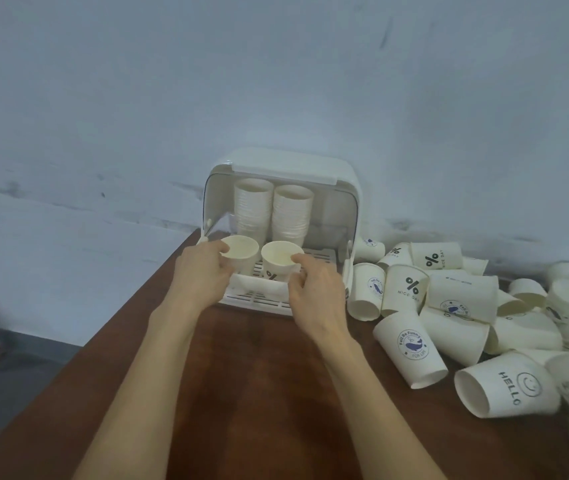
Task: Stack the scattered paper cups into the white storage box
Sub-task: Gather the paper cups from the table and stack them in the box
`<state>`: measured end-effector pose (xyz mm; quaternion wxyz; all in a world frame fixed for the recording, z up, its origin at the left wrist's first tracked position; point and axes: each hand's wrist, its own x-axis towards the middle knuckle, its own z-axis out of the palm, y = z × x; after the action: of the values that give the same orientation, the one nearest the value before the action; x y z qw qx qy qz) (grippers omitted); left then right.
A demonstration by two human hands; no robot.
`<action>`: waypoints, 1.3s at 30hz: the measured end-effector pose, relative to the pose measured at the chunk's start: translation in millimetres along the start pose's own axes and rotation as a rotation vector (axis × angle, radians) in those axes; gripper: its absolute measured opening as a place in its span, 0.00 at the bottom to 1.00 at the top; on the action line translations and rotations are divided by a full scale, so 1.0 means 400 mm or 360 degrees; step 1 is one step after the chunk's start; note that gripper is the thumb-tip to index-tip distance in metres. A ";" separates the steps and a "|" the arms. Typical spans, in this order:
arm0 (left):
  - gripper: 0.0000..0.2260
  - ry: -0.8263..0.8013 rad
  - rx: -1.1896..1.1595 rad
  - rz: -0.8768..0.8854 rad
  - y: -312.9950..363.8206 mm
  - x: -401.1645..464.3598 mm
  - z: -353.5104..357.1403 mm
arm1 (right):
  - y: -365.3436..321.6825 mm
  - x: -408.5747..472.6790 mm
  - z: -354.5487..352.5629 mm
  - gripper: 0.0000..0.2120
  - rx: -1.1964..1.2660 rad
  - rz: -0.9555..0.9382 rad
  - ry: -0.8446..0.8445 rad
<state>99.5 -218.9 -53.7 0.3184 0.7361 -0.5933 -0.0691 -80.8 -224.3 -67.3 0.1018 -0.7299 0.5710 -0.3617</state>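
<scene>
The left hand (pixel 203 271) is closed around the rim of an upright paper cup (pixel 241 251), thumb over its near lip. Just beside it, the right hand (pixel 314 289) holds a second upright cup (pixel 281 259) the same way; a black percent mark shows on that cup's side below the fingers. Both cups stand at the open front of the white storage box (pixel 310 168), over its slatted tray (pixel 259 299), though whether they rest on the tray or hang just above it is hard to tell. Behind the hands, deep in the box, stand two tall stacks of cups (pixel 272 213) side by side. To the right of the right hand, a heap of scattered cups (pixel 449 306) lies tipped over on the brown bench (pixel 259 393), some printed "NICE DAY", one "HELLO".
</scene>
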 end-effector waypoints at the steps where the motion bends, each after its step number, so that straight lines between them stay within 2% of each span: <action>1: 0.16 0.0011 -0.0013 -0.0004 -0.001 -0.007 0.003 | 0.003 -0.004 -0.001 0.18 0.0027 0.0008 -0.0013; 5: 0.15 0.0058 -0.0063 0.0004 0.004 -0.032 0.008 | 0.010 -0.006 -0.022 0.19 0.0129 0.0016 -0.0105; 11: 0.21 -0.0201 0.0108 0.0033 0.060 -0.066 -0.029 | -0.006 -0.037 -0.075 0.19 0.0183 -0.0003 -0.0255; 16: 0.20 -0.0255 -0.0039 0.0116 0.101 -0.159 -0.027 | -0.014 -0.066 -0.129 0.23 0.0102 -0.0041 -0.0421; 21: 0.20 -0.0259 -0.0163 0.0188 0.147 -0.246 0.000 | -0.001 -0.125 -0.189 0.20 0.0051 0.0022 -0.0502; 27: 0.14 -0.0275 -0.0201 0.0273 0.221 -0.299 0.046 | 0.044 -0.217 -0.269 0.18 0.0045 0.0055 -0.0447; 39: 0.14 -0.0524 -0.0225 0.0375 0.376 -0.313 0.163 | 0.150 -0.347 -0.400 0.17 -0.0051 0.0001 -0.0252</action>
<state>-92.3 -143.2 -57.0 0.2738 0.6163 -0.7130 -0.1921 -241.3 -75.7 -43.3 0.1350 -0.7576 0.5670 -0.2938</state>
